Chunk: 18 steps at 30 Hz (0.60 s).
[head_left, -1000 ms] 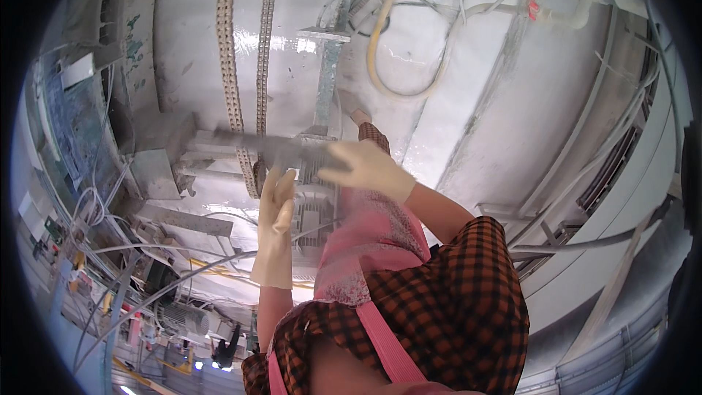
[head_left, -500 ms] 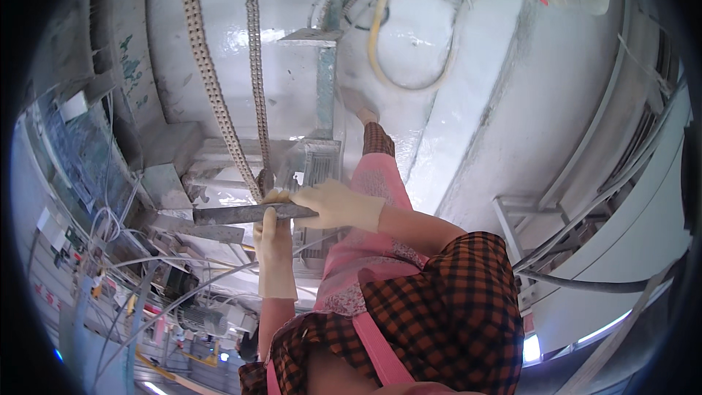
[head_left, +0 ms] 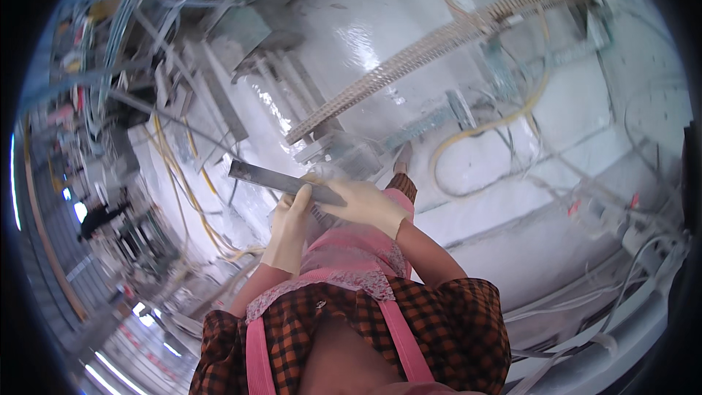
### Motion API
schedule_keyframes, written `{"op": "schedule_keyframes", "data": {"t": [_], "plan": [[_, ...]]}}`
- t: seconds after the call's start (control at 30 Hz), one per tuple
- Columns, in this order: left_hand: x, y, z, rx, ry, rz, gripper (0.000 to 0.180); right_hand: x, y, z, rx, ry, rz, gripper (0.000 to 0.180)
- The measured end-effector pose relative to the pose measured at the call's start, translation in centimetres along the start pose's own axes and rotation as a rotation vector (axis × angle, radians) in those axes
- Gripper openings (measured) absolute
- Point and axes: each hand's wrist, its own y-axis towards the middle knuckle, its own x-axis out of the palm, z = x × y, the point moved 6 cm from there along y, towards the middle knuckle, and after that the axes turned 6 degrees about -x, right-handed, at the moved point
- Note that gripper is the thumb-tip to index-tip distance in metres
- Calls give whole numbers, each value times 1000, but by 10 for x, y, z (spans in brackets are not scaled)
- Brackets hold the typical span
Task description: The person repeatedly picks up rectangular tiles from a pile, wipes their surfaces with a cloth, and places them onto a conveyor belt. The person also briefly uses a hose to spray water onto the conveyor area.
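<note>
A flat, dark grey bar [head_left: 263, 178] is held out in front of my body, its free end pointing to the left. My left hand [head_left: 288, 225], in a cream-coloured glove, grips it from below with the thumb on top. Closed around the bar's right end is my right hand [head_left: 365, 205], in a matching glove. Some of the fingers of both hands are hidden by the bar and by each other. What the bar is made of, I cannot make out.
A long drive chain [head_left: 409, 66] slants across the wet, whitish floor ahead, close to a motor-like housing [head_left: 351, 157]. A yellow hose [head_left: 475, 130] loops at the right. Machinery and yellow cables [head_left: 172, 168] crowd the left. Pale pipes [head_left: 578, 300] run along the lower right.
My view has turned to the left, so the chain and hose now lie slanted and farther right. Both hands still grip the bar, which now tilts with its left end higher.
</note>
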Motion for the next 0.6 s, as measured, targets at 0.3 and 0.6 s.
{"op": "schedule_keyframes", "data": {"t": [0.3,0.6], "plan": [[-76,-47,54,66,3,131,40,59,56,-84,33,-37,-95,47],[-272,-37,55,477,155,31,67,223,119,-100,461,6,72,33]]}}
